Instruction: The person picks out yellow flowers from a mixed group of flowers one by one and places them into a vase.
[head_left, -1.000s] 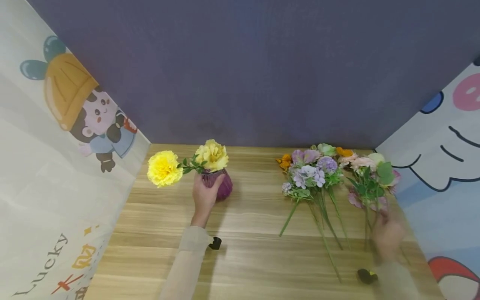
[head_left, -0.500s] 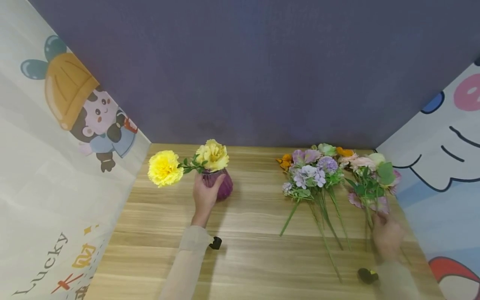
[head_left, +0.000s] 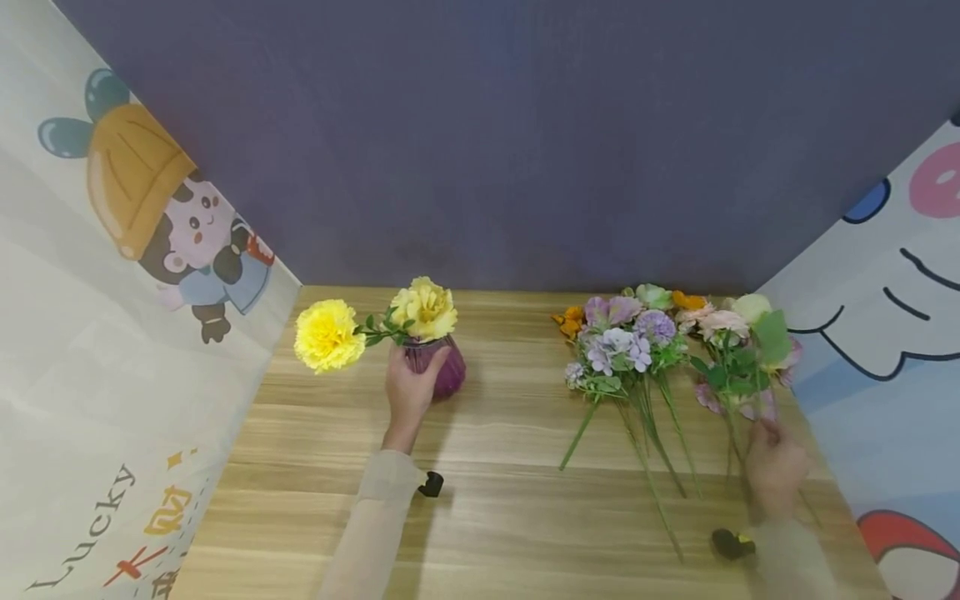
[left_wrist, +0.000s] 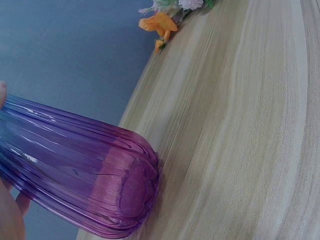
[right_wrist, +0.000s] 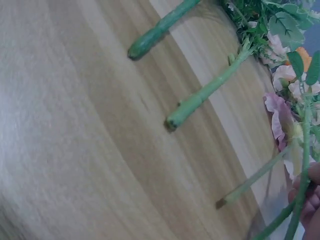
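A white wall panel [head_left: 45, 317] slants along the left, printed with a cartoon figure [head_left: 198, 233] in an orange hat and, lower down, the lettering "Lucky" [head_left: 86, 525]. It meets a plain, slate-purple back wall [head_left: 480, 150] behind the tabletop [head_left: 517, 517] — pale wood grain streaked with darker bands running crosswise. Near the tabletop's left side, a bright yellow flower [head_left: 328, 336] leans out beside a paler yellow flower [head_left: 425, 310] above the mouth of a ribbed purple vase [head_left: 452, 375]. The left hand [head_left: 411, 383] has its grip curled round the vase, near the neck. Farther right, a lilac and mauve bunch [head_left: 618, 350] lies with stems pointing toward the person. Just beside the pink and white blooms [head_left: 723, 325], the right hand [head_left: 776, 467] pinches a green stem [right_wrist: 301, 190] — a narrow grip. A right wall panel [head_left: 915, 333], white and blue with bold black outlines, borders that end.
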